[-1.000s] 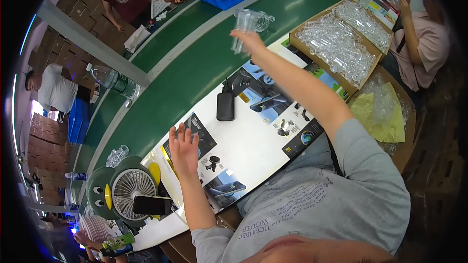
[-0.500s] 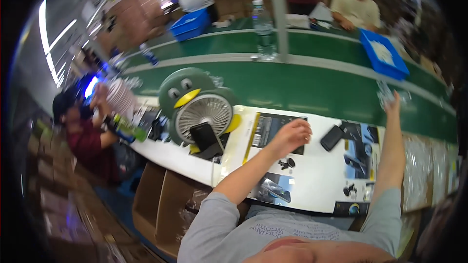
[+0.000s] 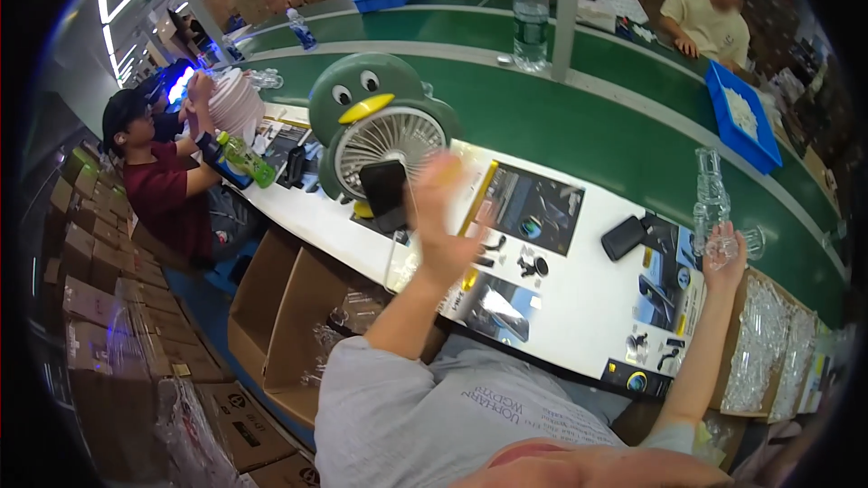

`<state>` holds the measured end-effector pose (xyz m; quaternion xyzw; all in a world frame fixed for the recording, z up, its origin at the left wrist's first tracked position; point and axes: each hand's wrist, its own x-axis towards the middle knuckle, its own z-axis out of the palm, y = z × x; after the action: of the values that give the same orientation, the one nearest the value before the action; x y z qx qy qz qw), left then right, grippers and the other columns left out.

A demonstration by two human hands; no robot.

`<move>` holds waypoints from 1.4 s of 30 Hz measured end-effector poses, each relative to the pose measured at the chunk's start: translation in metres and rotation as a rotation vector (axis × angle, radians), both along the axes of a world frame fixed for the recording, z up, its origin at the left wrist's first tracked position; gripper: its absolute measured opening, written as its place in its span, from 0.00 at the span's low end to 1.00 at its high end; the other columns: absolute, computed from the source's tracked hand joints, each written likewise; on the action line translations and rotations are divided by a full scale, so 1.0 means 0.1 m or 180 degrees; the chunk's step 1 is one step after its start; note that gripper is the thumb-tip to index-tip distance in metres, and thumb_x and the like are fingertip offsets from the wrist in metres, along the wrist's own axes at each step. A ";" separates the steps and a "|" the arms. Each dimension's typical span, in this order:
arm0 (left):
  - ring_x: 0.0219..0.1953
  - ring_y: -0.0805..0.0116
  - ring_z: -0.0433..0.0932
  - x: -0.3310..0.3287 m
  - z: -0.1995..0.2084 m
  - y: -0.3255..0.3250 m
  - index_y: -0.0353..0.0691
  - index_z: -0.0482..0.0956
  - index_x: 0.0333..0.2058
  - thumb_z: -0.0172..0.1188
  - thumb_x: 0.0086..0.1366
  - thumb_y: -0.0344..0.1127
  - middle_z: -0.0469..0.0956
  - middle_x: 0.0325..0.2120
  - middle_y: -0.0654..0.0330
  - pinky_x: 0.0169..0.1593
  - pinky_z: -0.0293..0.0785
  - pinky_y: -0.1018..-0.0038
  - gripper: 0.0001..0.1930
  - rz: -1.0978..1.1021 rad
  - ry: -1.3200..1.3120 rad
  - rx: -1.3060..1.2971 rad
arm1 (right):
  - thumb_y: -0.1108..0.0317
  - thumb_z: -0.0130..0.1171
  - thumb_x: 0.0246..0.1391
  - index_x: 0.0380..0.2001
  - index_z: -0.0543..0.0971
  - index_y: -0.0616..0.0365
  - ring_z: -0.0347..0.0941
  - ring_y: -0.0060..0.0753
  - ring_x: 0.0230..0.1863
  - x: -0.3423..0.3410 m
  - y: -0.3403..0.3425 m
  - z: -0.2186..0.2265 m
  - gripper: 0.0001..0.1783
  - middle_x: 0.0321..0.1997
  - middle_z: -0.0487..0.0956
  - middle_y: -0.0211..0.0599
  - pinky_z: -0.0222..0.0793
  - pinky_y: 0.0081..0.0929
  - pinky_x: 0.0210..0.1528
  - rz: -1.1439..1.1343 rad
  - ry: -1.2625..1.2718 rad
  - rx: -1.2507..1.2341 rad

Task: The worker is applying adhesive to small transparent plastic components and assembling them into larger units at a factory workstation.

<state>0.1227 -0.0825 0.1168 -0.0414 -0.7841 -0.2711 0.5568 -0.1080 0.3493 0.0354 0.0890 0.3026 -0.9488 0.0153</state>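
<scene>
My left hand [image 3: 443, 230] is raised in front of the green bird-shaped fan [image 3: 384, 63], blurred by motion, with its fingers spread and nothing seen in it. Close beside that hand, a black phone-like slab [image 3: 385, 193] stands against the fan's grille. My right hand [image 3: 731, 262] is at the right end of the worktable, closed around a clear plastic piece [image 3: 719, 248]. More clear, tube-like plastic pieces [image 3: 710, 172] extend beyond its fingers over the green belt. A black rounded case [image 3: 625, 238] lies between my hands on the printed sheets.
A carton of clear plastic pieces [image 3: 764, 343] stands by my right forearm, an open cardboard box [image 3: 271, 307] at the table's left front. Across the green belt [image 3: 588, 117] are a water bottle [image 3: 531, 23] and a blue bin [image 3: 768, 149]. A co-worker [image 3: 158, 163] sits at left.
My left hand has swung left from over the printed sheets toward the fan, its fingers spreading. My right hand has drawn back nearer, with clear plastic in it. The view has shifted.
</scene>
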 end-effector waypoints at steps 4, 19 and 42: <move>0.62 0.43 0.47 0.05 -0.34 -0.46 0.38 0.58 0.54 0.65 0.46 0.31 0.51 0.58 0.48 0.61 0.46 0.52 0.37 0.1657 -0.0269 -0.0016 | 0.63 0.50 0.53 0.50 0.68 0.61 0.67 0.32 0.48 0.32 0.09 -0.15 0.22 0.49 0.70 0.40 0.67 0.25 0.48 -0.0111 -0.0066 0.0186; 0.60 0.48 0.52 -0.12 -0.81 -0.68 0.43 0.59 0.53 0.62 0.47 0.34 0.49 0.60 0.51 0.58 0.59 0.58 0.33 0.2551 -0.0819 0.0098 | 0.63 0.49 0.53 0.50 0.68 0.61 0.70 0.30 0.45 0.47 -0.05 -0.28 0.22 0.47 0.72 0.40 0.68 0.23 0.46 0.0082 0.0240 0.0512; 0.47 0.52 0.68 -0.42 -0.41 0.58 0.43 0.71 0.38 0.57 0.41 0.23 0.68 0.44 0.53 0.49 0.65 0.61 0.21 -0.0397 0.0622 -0.0906 | 0.61 0.50 0.52 0.51 0.67 0.62 0.68 0.31 0.48 0.47 -0.07 -0.25 0.25 0.49 0.70 0.42 0.66 0.24 0.49 0.0026 0.0151 0.0633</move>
<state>0.0807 -0.0248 0.0755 -0.1946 -0.7526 -0.1860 0.6009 -0.0607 0.3420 0.0106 0.0664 0.3960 -0.9158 0.0031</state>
